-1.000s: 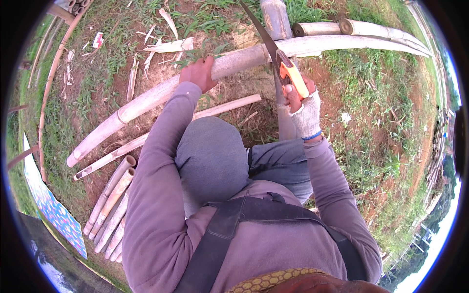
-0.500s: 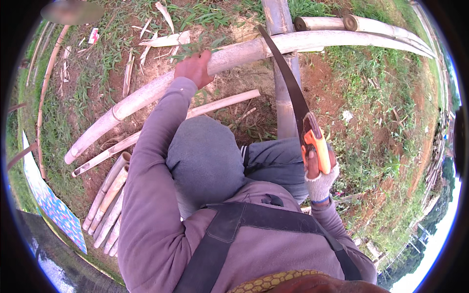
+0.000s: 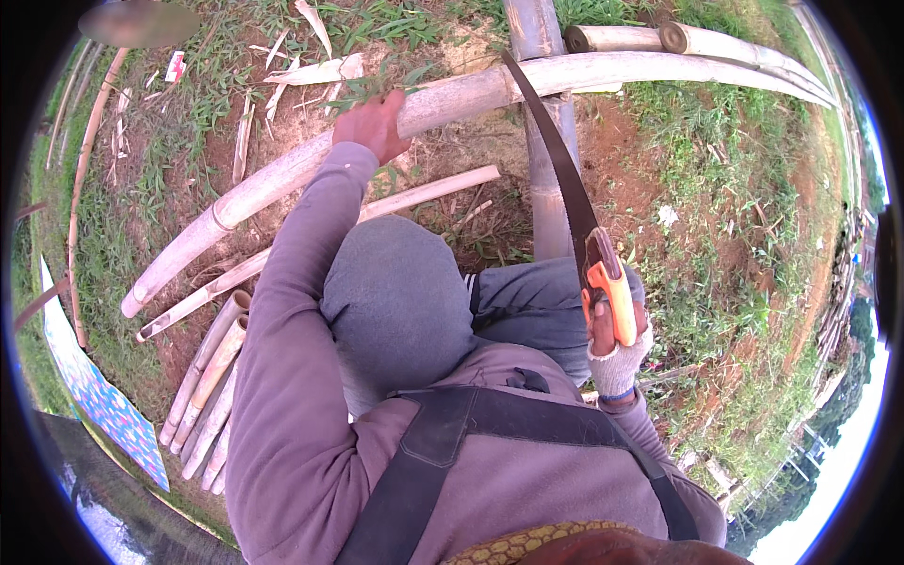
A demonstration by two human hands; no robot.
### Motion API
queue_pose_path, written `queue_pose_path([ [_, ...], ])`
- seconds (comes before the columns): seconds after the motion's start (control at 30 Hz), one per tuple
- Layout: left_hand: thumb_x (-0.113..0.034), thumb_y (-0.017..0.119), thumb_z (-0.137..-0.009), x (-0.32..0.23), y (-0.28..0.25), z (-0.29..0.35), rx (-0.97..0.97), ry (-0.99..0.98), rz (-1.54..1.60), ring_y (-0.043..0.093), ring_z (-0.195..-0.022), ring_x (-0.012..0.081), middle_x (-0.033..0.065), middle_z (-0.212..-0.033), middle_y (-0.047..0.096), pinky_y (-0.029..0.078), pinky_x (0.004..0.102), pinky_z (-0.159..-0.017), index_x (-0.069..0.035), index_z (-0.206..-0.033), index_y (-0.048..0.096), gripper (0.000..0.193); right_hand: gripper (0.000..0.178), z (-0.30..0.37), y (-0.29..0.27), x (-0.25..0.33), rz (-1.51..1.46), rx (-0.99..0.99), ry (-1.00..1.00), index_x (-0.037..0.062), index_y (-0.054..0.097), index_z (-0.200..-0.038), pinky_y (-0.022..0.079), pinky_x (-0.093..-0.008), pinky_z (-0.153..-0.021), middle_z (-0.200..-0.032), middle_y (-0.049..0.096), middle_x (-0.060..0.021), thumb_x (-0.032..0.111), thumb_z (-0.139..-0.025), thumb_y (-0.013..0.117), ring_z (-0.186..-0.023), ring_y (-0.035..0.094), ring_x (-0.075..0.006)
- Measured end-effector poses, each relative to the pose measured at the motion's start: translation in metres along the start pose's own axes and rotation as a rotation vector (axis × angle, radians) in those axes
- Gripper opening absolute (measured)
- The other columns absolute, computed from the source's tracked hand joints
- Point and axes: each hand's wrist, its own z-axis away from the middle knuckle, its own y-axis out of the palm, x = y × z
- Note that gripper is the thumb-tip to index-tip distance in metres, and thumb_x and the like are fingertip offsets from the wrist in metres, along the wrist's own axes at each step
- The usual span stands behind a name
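A long, pale bamboo pole lies across the far part of the view. It rests over a thicker grey bamboo pole that runs away from me. My left hand, bare, is wrapped over the long pole left of that crossing. In my right hand, which wears a whitish fingerless glove, is the orange handle of a curved pruning saw. The dark, toothed blade reaches up and left, its tip end against the long pole near the crossing. I cannot tell how deep any cut is.
A thin split bamboo strip lies on the ground nearer me. Several cut bamboo lengths are stacked at left. More bamboo poles lie at the far right. Bamboo splinters are scattered over grass and soil. A patterned blue sheet lies far left.
The saw and my right hand have shifted slightly toward me, with the blade drawn back a little along the pole. My left hand keeps its grip on the pole.
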Motion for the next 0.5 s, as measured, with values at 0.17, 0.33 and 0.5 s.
queue_pose_path([
  [0.17,-0.039,0.088,-0.082,-0.012,-0.001,-0.001,0.001,0.035,-0.005,0.074,-0.113,0.0401,0.0169,-0.127,0.071,0.061,0.0519,-0.095,-0.017,-0.138,0.055,0.068,0.021,-0.141,0.083,0.015,0.022,-0.073,-0.336,0.0001,0.073,-0.101,0.051,-0.0416,-0.066,-0.083,0.066,-0.0151,0.021,-0.103,0.074,-0.073,0.067,-0.0315],
  [0.33,-0.039,0.09,-0.081,-0.008,-0.005,0.002,0.002,0.033,0.018,0.074,-0.114,0.0407,0.0173,-0.13,0.071,0.061,0.0521,-0.095,-0.017,-0.137,0.055,0.07,0.025,-0.153,0.088,0.027,0.112,-0.042,-0.361,-0.0007,0.072,-0.105,0.053,-0.0434,-0.067,-0.089,0.07,-0.0188,0.024,-0.103,0.074,-0.075,0.069,-0.0338],
  [0.5,-0.041,0.086,-0.082,0.002,0.001,0.002,0.005,-0.005,-0.01,0.075,-0.11,0.0403,0.0175,-0.121,0.073,0.06,0.0526,-0.096,-0.02,-0.142,0.056,0.071,0.025,-0.009,0.007,-0.018,0.203,0.022,-0.266,-0.0039,0.07,-0.111,0.055,-0.0319,-0.061,-0.084,0.07,-0.0136,0.02,-0.104,0.072,-0.073,0.073,-0.0203],
])
